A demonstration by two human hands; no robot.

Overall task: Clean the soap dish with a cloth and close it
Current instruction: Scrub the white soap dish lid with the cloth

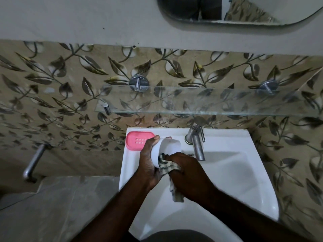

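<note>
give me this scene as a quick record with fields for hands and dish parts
left hand: grips white dish part over the sink
right hand: presses cloth into the white part's open side
pink dish part: on sink's rear left corner, holes up
dish state: apart, not yet closed
tap: at sink's rear, beside the hands
glass shelf: on wall above tap

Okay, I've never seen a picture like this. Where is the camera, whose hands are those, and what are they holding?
There is no machine here. One camera worn on a person's head looks down at their two bare hands over a white sink. The left hand grips the white soap dish shell, and the right hand holds a patterned cloth pushed into it. The pink slotted tray lies on the sink's rim, left of the tap. A glass shelf and a mirror hang above.
</note>
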